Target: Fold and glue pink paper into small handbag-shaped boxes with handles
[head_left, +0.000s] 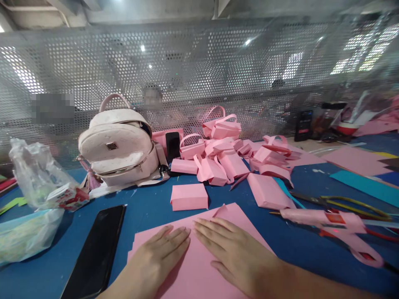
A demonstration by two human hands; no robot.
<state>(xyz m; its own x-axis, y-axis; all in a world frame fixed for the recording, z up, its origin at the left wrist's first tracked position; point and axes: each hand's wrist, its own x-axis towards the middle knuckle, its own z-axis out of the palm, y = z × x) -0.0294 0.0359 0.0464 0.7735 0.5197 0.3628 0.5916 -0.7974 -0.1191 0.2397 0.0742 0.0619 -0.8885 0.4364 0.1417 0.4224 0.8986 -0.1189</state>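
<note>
On the blue flat desk (148, 209), 1 black rectangular phone (96, 249) lies left of pink paper sheets (198, 270), 1 pink plastic glue gun (346, 222) right.

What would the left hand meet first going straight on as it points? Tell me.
Likely the fingertips of the right hand, just ahead of the left hand on the pink paper; depth is uncertain.

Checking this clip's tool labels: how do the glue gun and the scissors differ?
The glue gun is mostly pink with red parts; the scissors have dark blades and yellow handles.
The glue gun has one thick grip slanting toward the viewer, while the scissors have looped handles pointing right.
The glue gun lies nearer the viewer, the scissors just beyond it.
Both lie on the blue table, tips pointing left, with neither hand touching them.
</note>
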